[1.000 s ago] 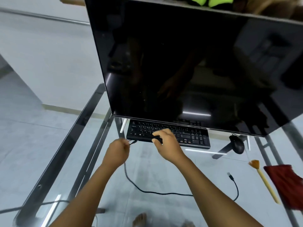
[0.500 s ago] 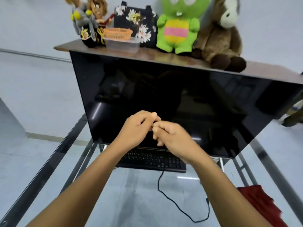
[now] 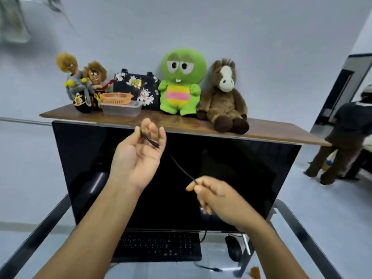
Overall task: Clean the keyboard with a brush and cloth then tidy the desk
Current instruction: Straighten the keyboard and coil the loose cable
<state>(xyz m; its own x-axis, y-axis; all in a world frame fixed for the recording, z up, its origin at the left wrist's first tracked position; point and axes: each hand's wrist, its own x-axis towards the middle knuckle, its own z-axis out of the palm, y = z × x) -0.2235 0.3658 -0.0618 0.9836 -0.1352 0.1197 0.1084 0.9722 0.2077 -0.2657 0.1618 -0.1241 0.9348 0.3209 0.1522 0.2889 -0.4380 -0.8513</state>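
A thin black cable (image 3: 180, 168) stretches between my two raised hands in front of the dark monitor (image 3: 231, 178). My left hand (image 3: 138, 156) is palm-up and pinches the cable's upper end near the shelf edge. My right hand (image 3: 213, 195) is lower and to the right, fingers closed on the cable's other part. The black keyboard (image 3: 159, 248) lies on the glass desk (image 3: 50, 218) under the monitor. A black mouse (image 3: 233, 250) sits to its right. The orange brush tip (image 3: 255, 272) shows at the bottom edge. The cloth is out of view.
A wooden shelf (image 3: 281, 131) above the monitor carries plush toys, a floral bag (image 3: 134, 85), an orange basket (image 3: 116, 97) and a clear box (image 3: 120, 109). A person (image 3: 342, 141) stands at the far right near a doorway. A loose plug end (image 3: 213, 269) lies near the mouse.
My view has tilted up from the desk to the shelf. My hands left the keyboard, rose together in front of the monitor, then spread apart with the cable drawn out between them.
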